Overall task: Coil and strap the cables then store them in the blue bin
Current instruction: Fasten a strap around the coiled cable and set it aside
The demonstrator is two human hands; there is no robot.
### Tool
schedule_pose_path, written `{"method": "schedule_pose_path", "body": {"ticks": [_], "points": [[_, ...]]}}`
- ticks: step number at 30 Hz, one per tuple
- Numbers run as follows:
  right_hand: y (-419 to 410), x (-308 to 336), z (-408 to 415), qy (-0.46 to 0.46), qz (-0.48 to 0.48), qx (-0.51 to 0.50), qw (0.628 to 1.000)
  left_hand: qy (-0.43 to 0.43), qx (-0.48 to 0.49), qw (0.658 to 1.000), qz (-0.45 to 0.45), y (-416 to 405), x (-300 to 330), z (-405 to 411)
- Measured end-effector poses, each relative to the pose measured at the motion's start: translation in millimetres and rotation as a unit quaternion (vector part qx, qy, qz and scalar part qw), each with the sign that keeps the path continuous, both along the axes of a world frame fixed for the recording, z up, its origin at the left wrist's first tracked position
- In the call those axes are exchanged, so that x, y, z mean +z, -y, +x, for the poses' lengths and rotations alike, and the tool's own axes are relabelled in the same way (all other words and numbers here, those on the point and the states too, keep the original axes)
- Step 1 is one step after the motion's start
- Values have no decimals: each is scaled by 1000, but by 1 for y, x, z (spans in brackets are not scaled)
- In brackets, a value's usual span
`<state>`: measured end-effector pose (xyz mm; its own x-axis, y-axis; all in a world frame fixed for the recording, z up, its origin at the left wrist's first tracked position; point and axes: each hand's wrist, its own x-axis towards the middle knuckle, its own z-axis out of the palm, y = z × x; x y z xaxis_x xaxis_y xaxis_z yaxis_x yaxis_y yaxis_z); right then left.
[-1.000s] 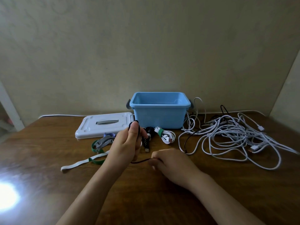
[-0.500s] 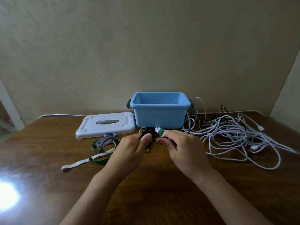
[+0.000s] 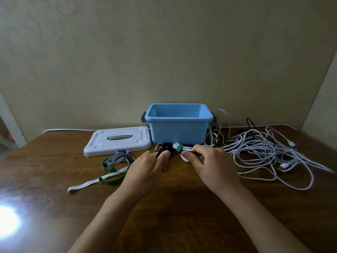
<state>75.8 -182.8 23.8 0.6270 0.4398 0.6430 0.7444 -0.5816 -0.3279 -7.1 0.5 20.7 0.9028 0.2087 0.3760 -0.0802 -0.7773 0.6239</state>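
Observation:
My left hand (image 3: 145, 167) pinches a coiled black cable (image 3: 165, 147) between thumb and fingers, just in front of the blue bin (image 3: 178, 132). My right hand (image 3: 209, 163) grips the free run of that black cable, its thumb beside a white coiled cable (image 3: 184, 149) bound with a green strap that lies on the table. The bin stands open at the back of the table. A big tangle of loose white cables (image 3: 264, 152) spreads to the right of it.
The bin's white lid (image 3: 116, 140) lies flat to the left of the bin. Green, grey and white straps (image 3: 113, 167) lie loose in front of the lid. The wooden table (image 3: 173, 207) has a bright glare at its left.
Both hands moved away from me toward the bin. My right hand rose from the table and came up beside my left at the black coil, then spread slightly right.

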Motion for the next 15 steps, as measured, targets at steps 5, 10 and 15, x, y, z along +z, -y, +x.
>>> {"method": "schedule_pose_path", "body": {"ticks": [5,10,15], "points": [[4,3,4,-9,-30,5,1000,-12,-16,999,-45,-2,0,-1],[5,2,12,50,-22,-34,998,19,-12,993,-119,-7,1,1],[-4,3,-11,-76,10,67,995,33,-1,987,-159,0,-3,2]]}}
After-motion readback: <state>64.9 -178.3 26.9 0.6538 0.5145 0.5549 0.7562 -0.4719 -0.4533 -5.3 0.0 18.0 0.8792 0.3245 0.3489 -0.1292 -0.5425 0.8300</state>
